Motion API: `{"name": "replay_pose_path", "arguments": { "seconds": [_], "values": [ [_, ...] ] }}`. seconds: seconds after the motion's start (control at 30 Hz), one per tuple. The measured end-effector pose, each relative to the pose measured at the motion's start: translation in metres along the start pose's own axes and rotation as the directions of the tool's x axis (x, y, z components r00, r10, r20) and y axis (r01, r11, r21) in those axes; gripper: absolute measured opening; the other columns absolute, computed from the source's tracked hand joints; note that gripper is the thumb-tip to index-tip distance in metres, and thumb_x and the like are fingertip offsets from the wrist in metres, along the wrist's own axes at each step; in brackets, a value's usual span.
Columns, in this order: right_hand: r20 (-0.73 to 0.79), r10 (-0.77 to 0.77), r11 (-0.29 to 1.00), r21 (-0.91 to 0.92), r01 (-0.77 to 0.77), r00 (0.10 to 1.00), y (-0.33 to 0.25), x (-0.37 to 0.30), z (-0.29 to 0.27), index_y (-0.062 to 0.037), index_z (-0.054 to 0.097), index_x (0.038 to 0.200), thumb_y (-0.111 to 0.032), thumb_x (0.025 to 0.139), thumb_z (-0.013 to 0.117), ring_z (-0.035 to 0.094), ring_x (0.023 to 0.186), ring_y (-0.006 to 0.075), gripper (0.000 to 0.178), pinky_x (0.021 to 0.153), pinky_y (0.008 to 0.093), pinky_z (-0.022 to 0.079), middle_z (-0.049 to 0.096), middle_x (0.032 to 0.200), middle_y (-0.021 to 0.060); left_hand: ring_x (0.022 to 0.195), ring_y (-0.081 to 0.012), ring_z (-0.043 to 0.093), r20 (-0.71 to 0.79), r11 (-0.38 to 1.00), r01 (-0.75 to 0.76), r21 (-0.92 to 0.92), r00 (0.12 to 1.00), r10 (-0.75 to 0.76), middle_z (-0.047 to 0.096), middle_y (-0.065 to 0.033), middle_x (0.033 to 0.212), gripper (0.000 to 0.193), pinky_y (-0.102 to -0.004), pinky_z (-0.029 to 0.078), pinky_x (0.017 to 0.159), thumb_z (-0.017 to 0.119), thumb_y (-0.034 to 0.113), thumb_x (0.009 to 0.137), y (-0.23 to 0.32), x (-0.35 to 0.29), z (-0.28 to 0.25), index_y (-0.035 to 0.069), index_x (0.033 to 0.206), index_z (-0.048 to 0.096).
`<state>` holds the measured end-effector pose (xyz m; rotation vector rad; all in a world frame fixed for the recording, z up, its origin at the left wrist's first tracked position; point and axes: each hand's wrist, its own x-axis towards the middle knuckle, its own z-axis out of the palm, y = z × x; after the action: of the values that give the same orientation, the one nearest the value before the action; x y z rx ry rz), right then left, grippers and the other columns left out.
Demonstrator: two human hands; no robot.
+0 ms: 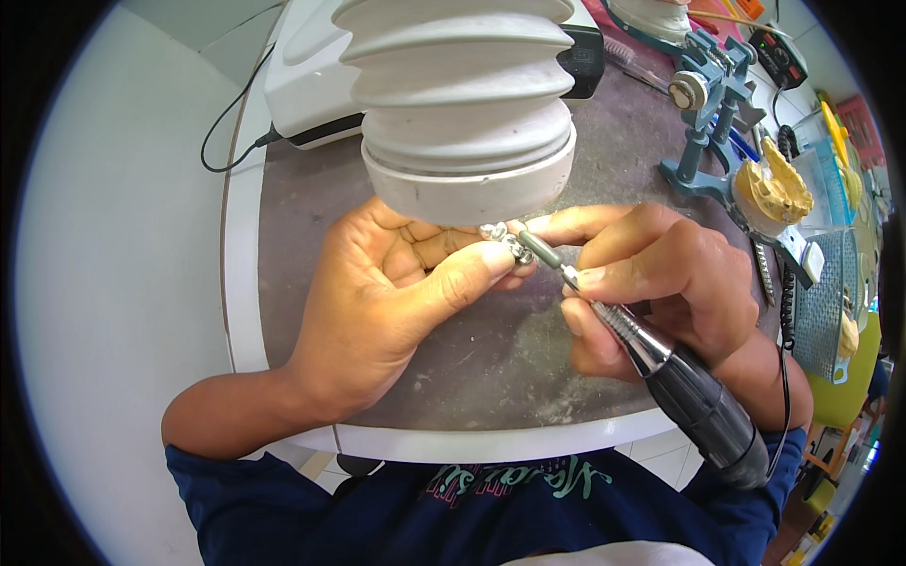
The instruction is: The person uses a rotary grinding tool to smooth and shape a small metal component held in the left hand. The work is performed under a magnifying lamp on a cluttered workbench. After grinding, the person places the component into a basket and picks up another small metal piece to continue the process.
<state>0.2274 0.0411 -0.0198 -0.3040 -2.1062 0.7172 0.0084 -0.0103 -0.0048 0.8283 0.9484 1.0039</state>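
My left hand (377,302) pinches a small shiny metal dental bridge (514,247) between thumb and fingers. Its surface looks like several joined silver tooth crowns. In my right hand (661,278) is a black and silver rotary handpiece (694,401), gripped like a pen, its cable running off beside my right forearm. A greenish-grey cylindrical grinding bit (540,249) sticks out of its tip and lies against or right beside the metal piece; I cannot tell which. Both hands are just below the mouth of a white ribbed suction hose (467,165).
Under my hands is a dark dusty mat (491,377) on a white-edged table. A white machine (316,80) stands at the back left. To the right are a blue-grey articulator (713,123), a yellowish plaster dental model (774,189) and a blue-grey basket (821,311).
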Motion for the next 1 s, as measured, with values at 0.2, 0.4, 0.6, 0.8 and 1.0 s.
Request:
{"name": "replay_pose_path", "arguments": {
  "seconds": [0.2,0.4,0.6,0.8,1.0],
  "values": [
    [0.008,-0.016,1.0,-0.017,0.016,1.0,-0.0006,0.0021,-0.0013,0.0016,0.058,0.093,0.008,0.074,0.074,0.074,0.081,0.0347,0.026,0.075,0.0432,0.063,0.062,0.077,0.012,0.105,-0.0186,0.067,0.009,1.0,-0.008,-0.02,1.0,0.008,0.061,-0.0147,0.125,0.044,-0.0337,0.057,0.091,0.065,0.002,0.094,0.0001,-0.0003,0.0011,-0.007,0.133,0.048],
    [0.004,-0.017,1.0,-0.02,0.018,1.0,-0.0001,0.0023,0.0001,0.001,0.058,0.091,0.007,0.073,0.074,0.074,0.081,0.0348,0.025,0.075,0.0427,0.063,0.061,0.076,0.0114,0.107,-0.019,0.066,-0.02,0.997,-0.063,-0.035,0.998,0.062,0.06,-0.0144,0.126,0.045,-0.035,0.057,0.092,0.065,0.0,0.093,-0.0031,-0.0008,0.0031,-0.008,0.134,0.047],
    [0.008,-0.011,1.0,-0.025,0.011,1.0,-0.0016,0.0021,-0.0012,0.0011,0.058,0.092,0.007,0.073,0.075,0.074,0.082,0.0361,0.026,0.074,0.0418,0.063,0.061,0.076,0.0118,0.106,-0.0188,0.067,-0.018,1.0,-0.018,0.002,1.0,0.018,0.06,-0.0142,0.128,0.045,-0.0341,0.057,0.092,0.065,0.0,0.093,-0.0012,-0.0004,0.0022,-0.007,0.134,0.047],
    [0.0,-0.04,0.999,-0.026,0.04,0.999,0.0013,0.0015,0.0,0.0023,0.057,0.093,0.007,0.073,0.074,0.074,0.083,0.0371,0.026,0.072,0.0411,0.063,0.061,0.076,0.0124,0.104,-0.0186,0.067,-0.003,1.0,-0.017,-0.02,1.0,0.017,0.062,-0.0157,0.122,0.043,-0.0332,0.057,0.091,0.065,0.001,0.094,-0.0003,-0.0012,0.0009,-0.008,0.132,0.049],
    [-0.02,-0.003,1.0,0.02,0.003,1.0,0.0028,-0.001,0.0003,0.0035,0.056,0.093,0.007,0.076,0.071,0.074,0.078,0.0353,0.023,0.072,0.0413,0.063,0.059,0.074,0.0141,0.103,-0.019,0.067,-0.019,0.996,-0.084,-0.001,0.996,0.084,0.063,-0.0154,0.119,0.04,-0.0348,0.057,0.093,0.064,-0.001,0.093,-0.0072,-0.0006,0.0009,-0.007,0.13,0.051]
  ]
}}
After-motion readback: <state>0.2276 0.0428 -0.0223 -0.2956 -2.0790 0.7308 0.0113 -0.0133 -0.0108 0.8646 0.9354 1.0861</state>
